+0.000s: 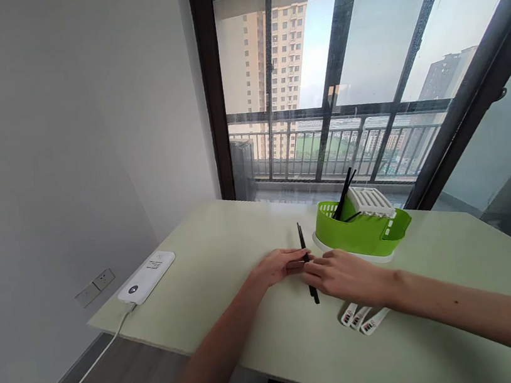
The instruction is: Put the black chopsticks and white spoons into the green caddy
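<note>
In the head view, a pair of black chopsticks [314, 296] is held upright in the picture, over the middle of the table. My left hand [281, 266] pinches the chopsticks from the left side. From the right, my right hand [332, 273] has its fingers closed around them, just below the left fingertips. Beyond my right hand stands a green cutlery holder [352, 238] with a white base and a white slotted part. More black chopsticks [343, 195] lean inside it. Several white-handled utensils with barcode labels [357, 316] lie under my right forearm, which hides their far ends.
The pale green table [210, 242] has its left and front edges in view. A white power strip [148, 277] lies at the table's left edge, its cable [88, 370] hanging to the floor. Behind the table is a glass sliding door [307, 83] with a dark frame.
</note>
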`<action>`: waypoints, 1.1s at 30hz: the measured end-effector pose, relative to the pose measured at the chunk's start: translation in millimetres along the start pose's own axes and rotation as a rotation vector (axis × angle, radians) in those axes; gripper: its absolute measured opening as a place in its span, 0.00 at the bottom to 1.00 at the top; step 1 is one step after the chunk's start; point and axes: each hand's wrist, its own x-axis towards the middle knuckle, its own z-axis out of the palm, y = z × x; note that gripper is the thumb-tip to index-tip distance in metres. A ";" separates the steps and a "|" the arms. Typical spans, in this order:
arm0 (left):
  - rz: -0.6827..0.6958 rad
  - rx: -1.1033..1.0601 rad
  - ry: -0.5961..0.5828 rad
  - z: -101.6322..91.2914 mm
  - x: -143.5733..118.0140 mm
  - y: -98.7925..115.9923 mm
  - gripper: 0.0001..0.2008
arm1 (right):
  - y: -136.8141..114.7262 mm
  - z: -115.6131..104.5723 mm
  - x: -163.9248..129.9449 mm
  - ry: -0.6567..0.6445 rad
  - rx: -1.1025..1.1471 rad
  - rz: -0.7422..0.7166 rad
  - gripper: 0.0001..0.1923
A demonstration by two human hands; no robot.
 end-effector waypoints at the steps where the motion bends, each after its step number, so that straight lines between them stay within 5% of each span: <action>1: 0.019 -0.013 0.020 -1.4 2.0 -1.2 0.15 | 4.2 -1.2 -2.5 -0.020 0.039 0.058 0.10; 8: 0.077 -0.048 0.089 -6.1 6.2 -4.1 0.19 | 71.3 -8.6 -28.9 -0.301 0.340 0.441 0.09; 17: 0.089 -0.048 0.100 -5.1 4.5 -3.9 0.21 | 172.3 -8.6 -33.2 -0.124 0.281 0.838 0.19; 33: 0.081 -0.039 0.095 -1.9 3.1 -3.3 0.20 | 178.1 2.2 -37.8 -0.038 0.317 0.925 0.16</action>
